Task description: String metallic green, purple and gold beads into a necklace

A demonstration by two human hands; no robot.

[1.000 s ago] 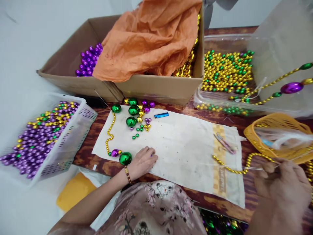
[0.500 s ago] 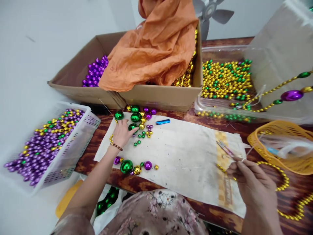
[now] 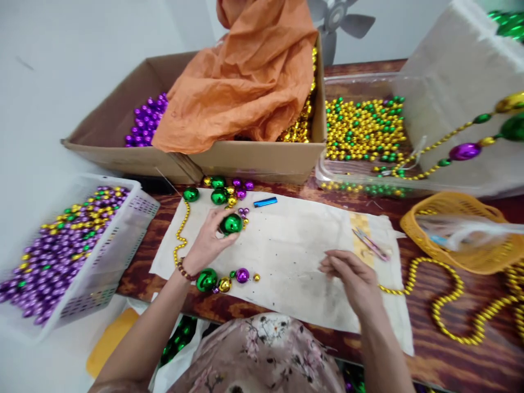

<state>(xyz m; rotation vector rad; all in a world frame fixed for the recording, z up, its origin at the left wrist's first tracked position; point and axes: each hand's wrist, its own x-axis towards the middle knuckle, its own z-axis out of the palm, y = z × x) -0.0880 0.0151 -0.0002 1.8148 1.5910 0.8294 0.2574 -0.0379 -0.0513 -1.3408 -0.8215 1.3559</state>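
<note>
My left hand (image 3: 210, 240) grips a large shiny green bead (image 3: 231, 224) between thumb and fingers, just above the white cloth (image 3: 286, 245). Farther back lie more green beads (image 3: 219, 196) with gold and purple ones. A row of mixed beads, among them a big green bead (image 3: 207, 279) and a purple bead (image 3: 242, 275), sits at the cloth's front edge. My right hand (image 3: 352, 275) hovers over the right part of the cloth, fingertips pinched together; whatever they hold is too small to see. Beyond it lies a pair of snips (image 3: 371, 244). A gold bead string (image 3: 458, 284) trails to its right.
A cardboard box (image 3: 254, 158) with an orange cloth (image 3: 245, 93) stands behind. White basket (image 3: 135, 213) of beads at left, clear tub (image 3: 360, 177) at back right, yellow basket (image 3: 413, 218) at right. A blue lighter (image 3: 265, 202) lies on the cloth.
My left hand has picked up a green bead and brought it nearer to me. My right hand has moved left, away from the snips, which now lie on the cloth.
</note>
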